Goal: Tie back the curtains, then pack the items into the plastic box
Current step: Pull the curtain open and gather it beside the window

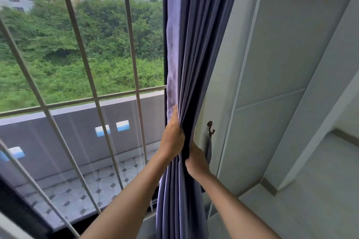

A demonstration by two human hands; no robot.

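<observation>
Gripping the gathered curtain (194,64), both the left hand (172,139) and right hand (196,159) bunch it; the wall hook (210,128) sits just right, nearer the right hand.

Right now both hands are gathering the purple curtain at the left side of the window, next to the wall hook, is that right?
Not quite. The head view shows the left hand and right hand gripping the purple curtain bunched at the right side of the window, not the left. The rest holds: the wall hook is just beside it.
</observation>
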